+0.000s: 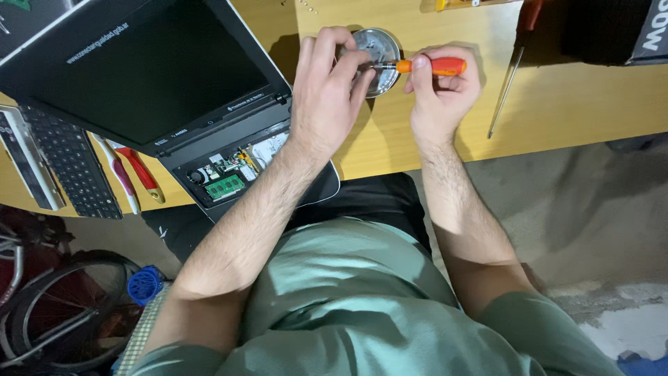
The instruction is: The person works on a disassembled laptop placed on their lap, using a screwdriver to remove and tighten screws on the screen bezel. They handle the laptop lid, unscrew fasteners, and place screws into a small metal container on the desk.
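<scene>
The person wore a short-sleeved, sage-green T-shirt of soft, plain cloth point(348, 306), without print or pattern, which creased in broad folds across the chest and belly. Its sleeves ended above the elbows, so both forearms were bare and covered with dark hair from wrist to elbow. The left hand point(327, 97) and the right hand point(442, 94) were bare too: no gloves, rings, watch or wristband showed on them. The fingernails were short. Below the shirt's hem a dark, black garment point(376, 198) covered the lap.
</scene>
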